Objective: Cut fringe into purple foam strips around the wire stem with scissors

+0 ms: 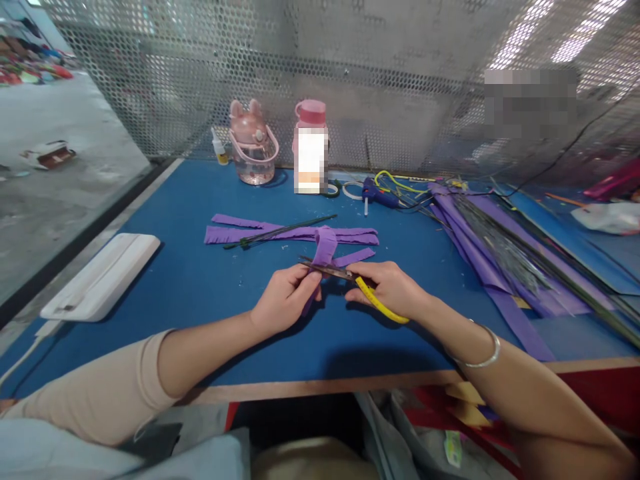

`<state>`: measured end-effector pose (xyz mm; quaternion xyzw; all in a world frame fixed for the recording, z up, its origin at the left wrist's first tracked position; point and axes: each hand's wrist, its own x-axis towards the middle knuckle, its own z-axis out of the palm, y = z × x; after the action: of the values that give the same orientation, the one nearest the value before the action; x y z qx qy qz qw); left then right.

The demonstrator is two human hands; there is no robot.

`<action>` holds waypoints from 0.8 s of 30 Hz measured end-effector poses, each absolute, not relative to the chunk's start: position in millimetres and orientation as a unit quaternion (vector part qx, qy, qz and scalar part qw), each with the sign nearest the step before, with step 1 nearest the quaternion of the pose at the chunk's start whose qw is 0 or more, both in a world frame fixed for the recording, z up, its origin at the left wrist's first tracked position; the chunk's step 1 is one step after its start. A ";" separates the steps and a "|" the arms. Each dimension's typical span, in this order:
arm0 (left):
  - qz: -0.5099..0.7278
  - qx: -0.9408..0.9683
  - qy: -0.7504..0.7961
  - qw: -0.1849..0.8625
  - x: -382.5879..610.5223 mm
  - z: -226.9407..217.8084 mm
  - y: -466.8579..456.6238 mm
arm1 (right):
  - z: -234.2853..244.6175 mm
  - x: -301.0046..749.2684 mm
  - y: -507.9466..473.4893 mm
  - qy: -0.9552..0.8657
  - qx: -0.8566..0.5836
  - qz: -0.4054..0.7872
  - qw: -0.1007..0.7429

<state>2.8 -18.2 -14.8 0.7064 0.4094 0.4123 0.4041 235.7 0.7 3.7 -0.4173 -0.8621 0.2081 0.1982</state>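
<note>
My left hand (286, 298) pinches a purple crepe paper strip (325, 245), which curls up above the fingers and hangs a little below them. Yellow-handled scissors (383, 303) are gripped in my right hand (393, 288). Their blades point left and lie across the strip beside my left fingertips; whether they have cut into it I cannot tell. Just beyond my hands, more purple strips (230, 235) lie flat on the blue table (200, 280). Thin dark green stems (280, 230) rest across those strips.
A white power bank (103, 277) with a cable lies left. Along the back stand a small glue bottle (219, 148), a pink-lidded jug (254, 157) and a pink bottle (311, 117). A blue glue gun (379, 193) lies right of them, near purple sheets (480, 250) and a perforated metal panel (200, 87).
</note>
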 end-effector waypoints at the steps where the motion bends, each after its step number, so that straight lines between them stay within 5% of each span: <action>1: 0.413 0.704 0.409 0.407 2.7 -14.2 -17.8 | 3.7 235.7 1.4 -0.857 -0.424 0.210 0.204; 14: 0.471 0.582 0.410 0.520 9.1 -17.7 -18.8 | 3.7 236.5 -0.6 -0.871 -0.410 0.199 0.183; 24: 0.478 0.649 0.406 0.430 5.0 -22.6 -18.5 | -2.6 227.1 -2.2 -0.870 -0.388 0.210 0.222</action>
<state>5.0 -18.5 -22.6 0.6492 0.4062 0.4778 0.4304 227.1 -2.2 -2.6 -0.3882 -0.8696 0.2097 0.2218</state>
